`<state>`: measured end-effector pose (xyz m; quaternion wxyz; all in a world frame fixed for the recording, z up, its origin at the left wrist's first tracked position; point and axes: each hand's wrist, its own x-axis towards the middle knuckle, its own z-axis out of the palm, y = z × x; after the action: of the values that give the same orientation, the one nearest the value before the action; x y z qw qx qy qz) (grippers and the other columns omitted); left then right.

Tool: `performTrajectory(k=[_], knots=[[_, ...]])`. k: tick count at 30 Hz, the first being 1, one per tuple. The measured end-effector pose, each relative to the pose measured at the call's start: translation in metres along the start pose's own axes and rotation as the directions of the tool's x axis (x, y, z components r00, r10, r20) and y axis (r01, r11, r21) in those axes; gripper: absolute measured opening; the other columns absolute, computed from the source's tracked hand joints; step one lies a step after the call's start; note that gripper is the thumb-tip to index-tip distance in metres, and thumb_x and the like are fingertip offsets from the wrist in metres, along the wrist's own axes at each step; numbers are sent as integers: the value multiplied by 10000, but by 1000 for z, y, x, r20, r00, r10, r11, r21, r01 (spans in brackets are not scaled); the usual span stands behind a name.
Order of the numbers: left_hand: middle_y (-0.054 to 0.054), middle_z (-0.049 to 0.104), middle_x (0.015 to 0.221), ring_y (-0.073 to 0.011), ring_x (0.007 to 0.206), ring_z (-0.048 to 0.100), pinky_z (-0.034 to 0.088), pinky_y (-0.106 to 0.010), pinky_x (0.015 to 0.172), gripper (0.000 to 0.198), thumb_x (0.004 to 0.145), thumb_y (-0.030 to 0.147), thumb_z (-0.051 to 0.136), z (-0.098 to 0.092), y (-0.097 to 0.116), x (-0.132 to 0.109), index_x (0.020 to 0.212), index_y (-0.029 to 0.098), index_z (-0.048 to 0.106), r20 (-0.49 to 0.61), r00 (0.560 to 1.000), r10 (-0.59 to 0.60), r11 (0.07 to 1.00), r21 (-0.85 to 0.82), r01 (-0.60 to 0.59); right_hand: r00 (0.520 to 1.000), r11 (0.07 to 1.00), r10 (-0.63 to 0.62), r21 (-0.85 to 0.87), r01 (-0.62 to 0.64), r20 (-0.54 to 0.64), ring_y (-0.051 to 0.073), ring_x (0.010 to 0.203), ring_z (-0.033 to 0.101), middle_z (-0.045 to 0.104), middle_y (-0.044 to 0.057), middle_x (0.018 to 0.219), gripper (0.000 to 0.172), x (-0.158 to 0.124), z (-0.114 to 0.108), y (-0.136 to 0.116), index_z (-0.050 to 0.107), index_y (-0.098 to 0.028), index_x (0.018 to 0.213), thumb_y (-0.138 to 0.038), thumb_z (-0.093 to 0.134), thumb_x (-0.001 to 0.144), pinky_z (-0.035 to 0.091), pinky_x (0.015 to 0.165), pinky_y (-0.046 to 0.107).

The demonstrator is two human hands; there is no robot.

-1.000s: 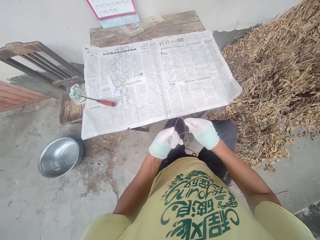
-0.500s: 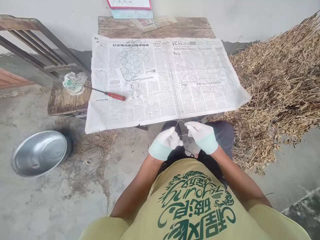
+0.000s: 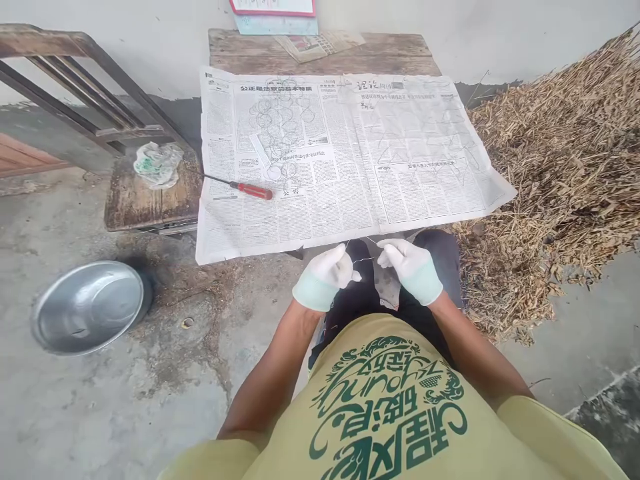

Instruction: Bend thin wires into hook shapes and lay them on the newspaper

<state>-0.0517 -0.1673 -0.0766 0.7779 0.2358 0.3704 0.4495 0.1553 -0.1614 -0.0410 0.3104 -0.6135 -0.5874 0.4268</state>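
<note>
A thin wire (image 3: 364, 259) is stretched in a loop between my two white-gloved hands, above my knees and just in front of the table edge. My left hand (image 3: 331, 270) pinches one side of it between thumb and fingers. The other side is gripped by the fingertips of my right hand (image 3: 403, 259). On the newspaper (image 3: 330, 217) lie several round wire rings (image 3: 286, 120) at the left and several angular bent wire pieces (image 3: 425, 150) at the right, faint against the print. A red-handled screwdriver (image 3: 254, 191) rests by the rings, near a white paper strip (image 3: 261, 152).
A wooden chair (image 3: 120, 193) with a crumpled plastic bag (image 3: 159, 165) stands at the left. Below it a metal basin (image 3: 93, 307) sits on the concrete floor. Dry straw (image 3: 560, 153) is heaped at the right. Behind the newspaper shows the bare wooden tabletop (image 3: 390, 53).
My hands have drawn slightly apart, with the wire loop still between them. The whole view has shifted, so the table and chair appear further right.
</note>
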Motion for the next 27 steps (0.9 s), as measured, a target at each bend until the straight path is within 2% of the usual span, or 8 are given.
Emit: performTrajectory(k=[5,11,13,15,17,20,23,27], knots=[[36,430,412,-116,455,486,557,-356,709,574,887,596,707,0,8,4,493,203,563,30,999,-40,995,87,38,993,976,35,209,-58,111,176,677,710,774,54,773,428,1,-11,3,760,-175,1014,-557,570,988,591,692,320],[17,446,417,-130,492,541,550,-350,727,635,918,603,684,14,8,14,444,204,543,66,995,-79,985,161,68,962,954,100,250,-166,256,159,611,680,750,25,675,252,4,-22,14,761,-177,857,-392,645,919,574,656,304],[16,467,415,-139,498,564,554,-346,724,603,912,641,677,20,7,17,512,194,615,17,997,-78,981,182,73,960,948,107,266,-177,260,154,592,666,740,18,651,235,6,-26,17,753,-180,813,-364,640,906,564,642,296],[18,494,414,-158,515,598,562,-345,725,578,912,700,639,26,7,17,690,176,736,-43,997,-63,975,210,71,963,947,116,264,-180,242,150,586,659,736,14,637,221,9,-30,19,751,-184,781,-329,631,898,558,644,291],[10,536,436,-179,550,630,572,-350,740,633,928,743,574,31,7,16,891,152,798,-94,995,-27,968,246,50,969,951,120,256,-175,217,148,584,655,731,10,623,214,12,-34,21,749,-190,749,-289,619,888,555,653,286],[-20,625,530,-192,614,650,571,-350,762,692,966,745,499,35,2,12,1055,132,807,-167,982,86,937,349,-23,976,955,109,253,-156,187,149,590,656,725,4,616,220,17,-38,24,740,-198,723,-271,607,882,555,660,282],[-50,706,668,-177,630,634,553,-336,752,670,994,712,477,36,-6,8,1098,136,804,-224,952,207,886,455,-86,980,958,91,254,-134,174,149,592,658,725,5,628,225,19,-41,30,736,-199,729,-280,598,887,553,650,278],[-58,738,755,-174,651,638,542,-332,769,564,1005,637,520,41,-14,4,1104,154,794,-236,929,283,834,540,-117,983,962,70,250,-112,170,151,588,659,724,4,632,225,15,-45,38,742,-205,751,-298,595,894,546,633,277]])
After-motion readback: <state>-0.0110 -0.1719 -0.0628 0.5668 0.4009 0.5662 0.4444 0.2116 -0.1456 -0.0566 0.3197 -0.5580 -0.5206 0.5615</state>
